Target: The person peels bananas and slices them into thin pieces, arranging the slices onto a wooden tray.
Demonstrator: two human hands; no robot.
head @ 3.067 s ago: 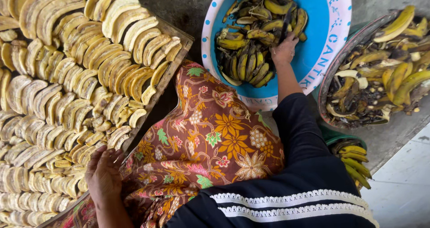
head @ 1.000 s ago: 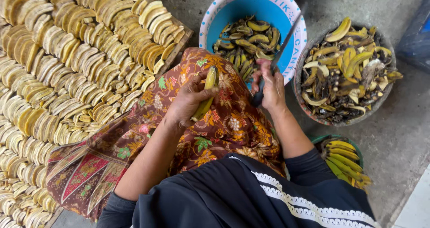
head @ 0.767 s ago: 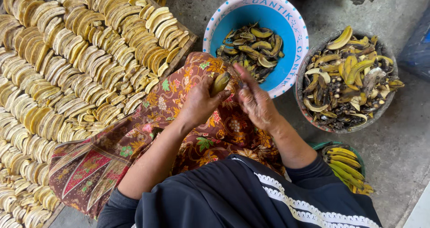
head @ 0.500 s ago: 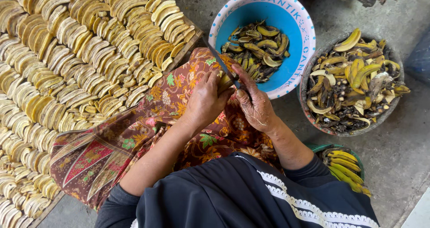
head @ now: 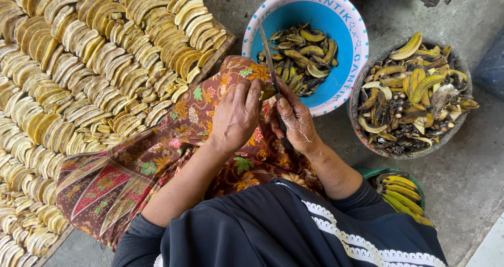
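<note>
Far out to the left of the grip lies a wooden tray point(head: 223, 45) packed with rows of peeled banana pieces point(head: 94, 73), pale yellow and laid close. Nearer in, a patterned brown cloth point(head: 157, 157) covers the lap under both hands. The left hand point(head: 237, 115) is curled closed around a small banana point(head: 266, 92), of which only a sliver shows between the two hands. Touching it from the right, the right hand point(head: 297, 119) is wrapped around the handle of a knife point(head: 269, 57), whose thin blade points up and away from the grip toward the blue basin point(head: 344, 62) of dark-skinned bananas just beyond. The step in hand looks like peeling or trimming the held fruit. The next move would seem to call for a steady pull of the blade along the skin while the left fingers turn the fruit. Further right stands a basin of peels point(head: 412, 96), and below it a bunch of yellow bananas point(head: 401, 196).
</note>
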